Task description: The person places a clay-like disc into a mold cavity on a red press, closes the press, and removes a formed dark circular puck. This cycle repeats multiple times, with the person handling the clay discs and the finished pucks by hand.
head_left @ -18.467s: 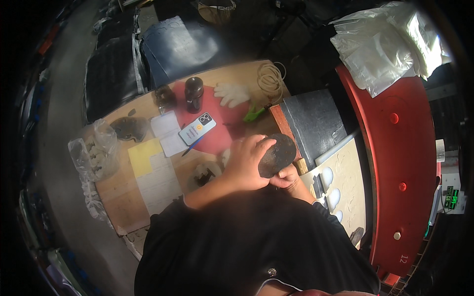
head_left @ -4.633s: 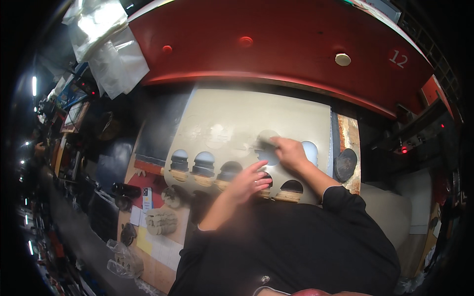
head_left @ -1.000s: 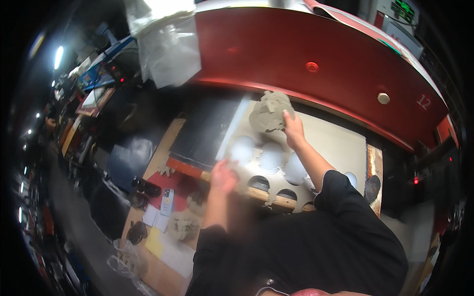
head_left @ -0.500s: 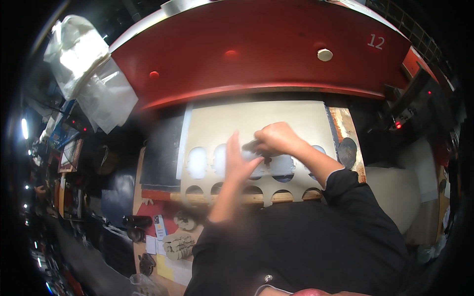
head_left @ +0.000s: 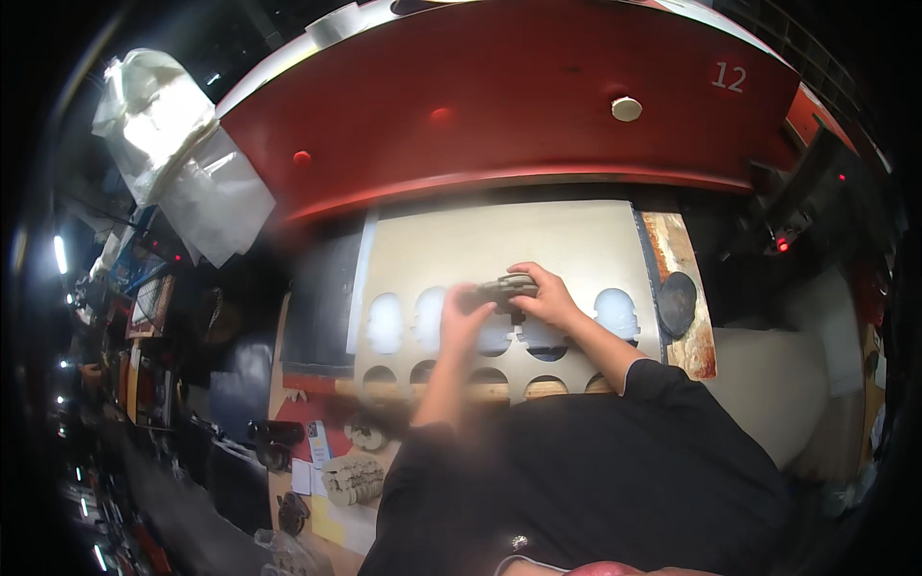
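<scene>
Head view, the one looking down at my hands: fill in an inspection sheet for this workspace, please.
Surface: beige sheet with rounded cut-outs across its near part; dark slab showing at its left.
Job's things: small stack of grey pieces, held above the sheet.
Clutter: phone, yellow paper and another grey stack at lower left; black oval piece at right.
Hands: right hand grips the small stack; left hand is at its left end, blurred, grip unclear.
Cables: none can be made out; the margins are dark.
Surroundings: red machine beam beyond the sheet; clear plastic bags at upper left.
</scene>
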A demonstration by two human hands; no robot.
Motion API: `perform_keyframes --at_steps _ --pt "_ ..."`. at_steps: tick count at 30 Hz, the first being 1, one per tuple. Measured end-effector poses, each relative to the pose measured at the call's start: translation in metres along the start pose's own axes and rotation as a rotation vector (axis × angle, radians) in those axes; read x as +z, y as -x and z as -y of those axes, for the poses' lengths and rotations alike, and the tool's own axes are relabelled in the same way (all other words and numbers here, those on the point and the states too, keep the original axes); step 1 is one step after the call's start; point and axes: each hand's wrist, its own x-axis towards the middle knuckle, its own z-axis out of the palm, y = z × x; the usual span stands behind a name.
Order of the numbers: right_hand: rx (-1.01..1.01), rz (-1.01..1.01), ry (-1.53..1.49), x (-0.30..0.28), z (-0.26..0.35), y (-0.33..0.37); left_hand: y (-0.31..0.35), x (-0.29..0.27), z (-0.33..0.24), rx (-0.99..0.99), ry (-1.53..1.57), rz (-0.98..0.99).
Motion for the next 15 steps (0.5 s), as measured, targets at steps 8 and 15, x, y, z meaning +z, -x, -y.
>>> perform_keyframes --at_steps 8,15 --pt "-0.088 -0.11 -0.23 0.022 -0.01 0.004 -0.001 0.018 0.021 0.112 0.35 -0.162" --pt "-0.217 -0.383 0.012 0.026 -0.021 -0.002 -0.004 0.026 0.02 0.074 0.038 -0.197"
